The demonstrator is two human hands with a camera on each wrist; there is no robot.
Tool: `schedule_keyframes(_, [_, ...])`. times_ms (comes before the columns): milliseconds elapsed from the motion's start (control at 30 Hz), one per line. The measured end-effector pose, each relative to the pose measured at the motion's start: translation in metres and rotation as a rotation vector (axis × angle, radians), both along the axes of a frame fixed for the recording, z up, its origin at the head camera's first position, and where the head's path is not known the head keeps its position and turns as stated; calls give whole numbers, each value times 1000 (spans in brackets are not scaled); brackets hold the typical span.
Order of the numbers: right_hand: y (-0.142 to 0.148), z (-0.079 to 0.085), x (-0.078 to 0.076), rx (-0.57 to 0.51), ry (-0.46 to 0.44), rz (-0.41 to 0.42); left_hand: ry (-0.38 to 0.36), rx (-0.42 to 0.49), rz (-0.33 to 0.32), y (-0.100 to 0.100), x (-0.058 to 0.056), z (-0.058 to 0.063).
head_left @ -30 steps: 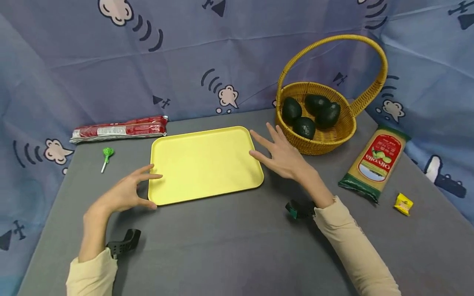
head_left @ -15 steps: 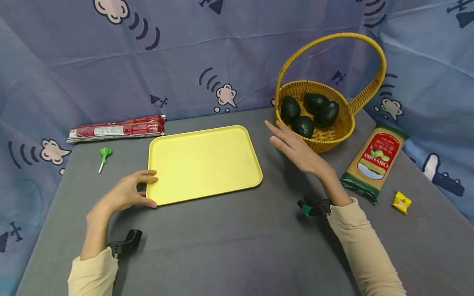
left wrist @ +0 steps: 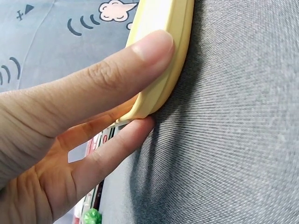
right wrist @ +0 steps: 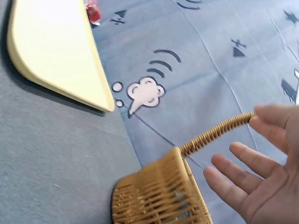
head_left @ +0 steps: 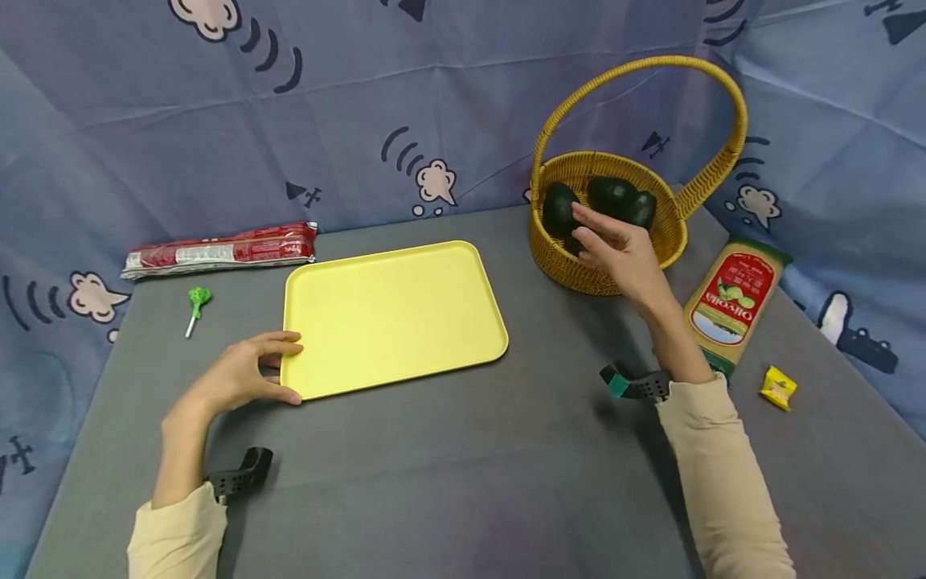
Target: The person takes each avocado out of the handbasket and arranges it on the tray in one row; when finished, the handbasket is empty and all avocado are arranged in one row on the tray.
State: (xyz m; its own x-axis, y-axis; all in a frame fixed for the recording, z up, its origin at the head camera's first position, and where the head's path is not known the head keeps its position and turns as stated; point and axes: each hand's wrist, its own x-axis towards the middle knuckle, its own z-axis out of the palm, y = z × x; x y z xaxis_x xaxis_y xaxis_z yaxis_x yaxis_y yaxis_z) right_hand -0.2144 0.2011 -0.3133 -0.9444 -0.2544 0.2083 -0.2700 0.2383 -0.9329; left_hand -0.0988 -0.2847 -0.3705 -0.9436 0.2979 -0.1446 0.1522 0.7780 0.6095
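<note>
At the near left corner of a yellow tray (head_left: 394,318) lying on the table, my left hand (head_left: 235,371) pinches the rim. In the left wrist view the thumb (left wrist: 117,70) lies across the tray's edge, and fingers touch the corner from the other side. My right hand (head_left: 629,261) hovers over the front of a yellow woven basket (head_left: 571,276) with a tall handle, its fingers extended and holding nothing. Dark green avocados (head_left: 611,195) lie inside the basket, partly covered by that hand. The right wrist view shows the spread fingers (right wrist: 238,172) beside the basket handle.
A red and white packet (head_left: 220,251) lies at the back left, with a green lollipop (head_left: 198,299) before it. To the right are an Olivoilà pack (head_left: 738,293), partly behind the right forearm, and a small yellow candy wrapper (head_left: 778,388). A patterned cloth hangs behind.
My right hand has moved from the tray's right side rightward to above the basket. My left hand has closed onto the tray's left corner. The view has shifted slightly; the tray stays put.
</note>
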Motion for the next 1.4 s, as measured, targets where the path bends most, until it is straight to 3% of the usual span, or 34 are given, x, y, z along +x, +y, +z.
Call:
schedule_keyframes(200, [21, 3, -11, -275, -91, -150, 12, -14, -10, -2, 0, -2])
schedule_keyframes(267, [29, 4, -16, -273, -129, -205, 3, -5, -11, -3, 0, -1])
schedule_keyframes(367, [39, 6, -26, -186, -202, -263, -27, 13, -6, -5, 0, -1])
schedule_keyframes(467, [47, 7, -36, -134, -302, -274, -56, 28, 2, -7, 0, -1])
schedule_keyframes(633, [53, 6, -50, -191, -451, -252, -70, 31, 7, -8, 0, -1])
schedule_keyframes(833, [54, 4, -59, -240, -546, -222, -72, 24, 9, -6, 0, -2])
schedule_keyframes(1167, [49, -1, -58, -351, -565, -100, -49, 3, -14, -4, 1, -1])
schedule_keyframes(1400, [39, -6, -60, -272, -533, -13, -36, 1, -25, -5, 1, -1])
